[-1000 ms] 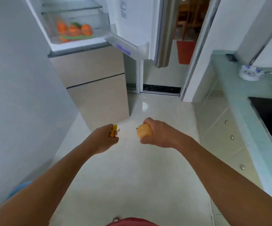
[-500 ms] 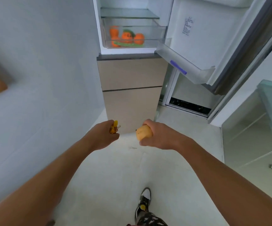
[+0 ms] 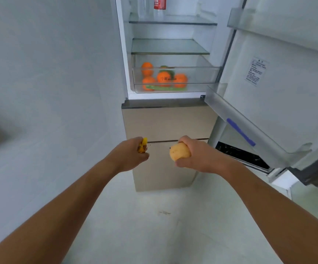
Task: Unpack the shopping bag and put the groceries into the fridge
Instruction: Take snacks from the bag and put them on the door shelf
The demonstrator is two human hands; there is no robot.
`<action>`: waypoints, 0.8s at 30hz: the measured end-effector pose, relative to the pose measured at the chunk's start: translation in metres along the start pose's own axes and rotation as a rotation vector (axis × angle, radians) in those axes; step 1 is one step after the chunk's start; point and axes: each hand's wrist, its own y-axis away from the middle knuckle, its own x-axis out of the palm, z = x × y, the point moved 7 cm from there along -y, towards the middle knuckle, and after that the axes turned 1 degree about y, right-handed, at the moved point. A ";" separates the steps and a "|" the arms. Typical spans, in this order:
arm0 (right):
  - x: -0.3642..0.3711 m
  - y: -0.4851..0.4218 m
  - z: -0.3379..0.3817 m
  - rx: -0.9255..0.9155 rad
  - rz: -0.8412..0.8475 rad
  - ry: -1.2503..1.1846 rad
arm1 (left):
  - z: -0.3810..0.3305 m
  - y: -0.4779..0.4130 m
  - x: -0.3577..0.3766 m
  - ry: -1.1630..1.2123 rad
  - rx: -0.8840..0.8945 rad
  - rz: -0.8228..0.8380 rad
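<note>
My right hand (image 3: 198,157) is closed around a round yellow fruit (image 3: 179,153) at chest height, in front of the fridge's lower drawers. My left hand (image 3: 130,155) grips a small yellow and brown item (image 3: 142,146); only its tip shows above my fingers. The fridge (image 3: 165,103) stands straight ahead with its upper door (image 3: 280,77) swung open to the right. Its clear crisper drawer (image 3: 198,79) holds several oranges (image 3: 163,78) on something green. Above are two glass shelves (image 3: 169,47), and a bottle with a red label (image 3: 159,3) stands on the upper one.
A pale wall (image 3: 49,82) runs along the left, close to the fridge. The open door's lower bin (image 3: 236,122) juts out at right, near my right forearm. Light tile floor (image 3: 154,225) lies between me and the beige lower drawers (image 3: 165,122).
The view has swung toward the fridge and come closer: the open compartment now sits straight ahead and larger. Both hands keep their items, held at about the same height.
</note>
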 end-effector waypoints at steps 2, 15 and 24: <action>-0.019 -0.030 -0.003 -0.002 -0.011 0.012 | -0.004 -0.028 -0.016 0.009 0.014 -0.018; -0.152 -0.206 0.016 -0.006 -0.284 0.006 | -0.035 -0.234 -0.150 0.002 0.289 -0.107; -0.220 -0.280 0.025 0.012 -0.425 0.070 | -0.051 -0.332 -0.197 -0.146 0.356 -0.136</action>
